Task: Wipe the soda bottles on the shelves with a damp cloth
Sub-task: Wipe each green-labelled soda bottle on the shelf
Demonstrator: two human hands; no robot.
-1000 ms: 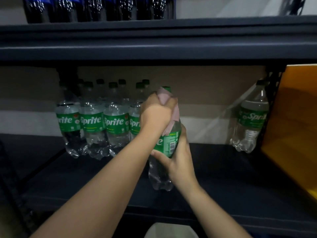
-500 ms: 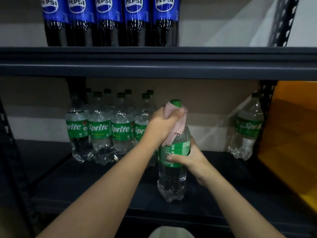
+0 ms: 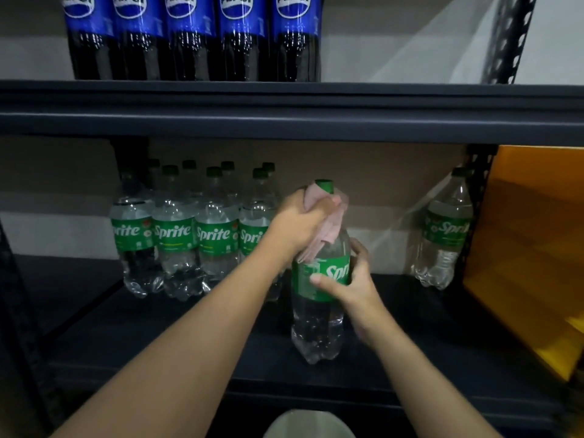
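A clear Sprite bottle stands upright near the front edge of the lower shelf, long axis vertical, between both hands. The right hand grasps its green label from the right side, thumb across the front; the left hand is clenched round a pink cloth bunched against the neck just under the green cap. The unwiped body lies straight below the left hand, so the next stroke probably runs downward. More "Sprite" bottles cluster towards the back left, one lone Sprite bottle stands by the right edge, and "PEPSI" bottles line the upper shelf.
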